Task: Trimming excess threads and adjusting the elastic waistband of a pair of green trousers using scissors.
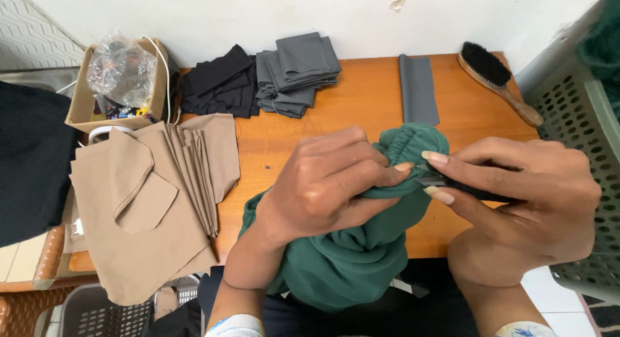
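Observation:
My left hand grips a bunched dark green garment near its gathered, elastic-like edge, low in the middle of the view. My right hand holds a small black thread snipper between thumb and fingers. Its tip meets the green fabric right beside my left fingertips. The rest of the garment hangs down over the table edge toward my lap.
On the orange wooden table lie a stack of tan fabric pieces, black pieces, folded grey pieces, a grey strip and a wooden brush. A cardboard box holds a plastic bag. A perforated green basket stands at right.

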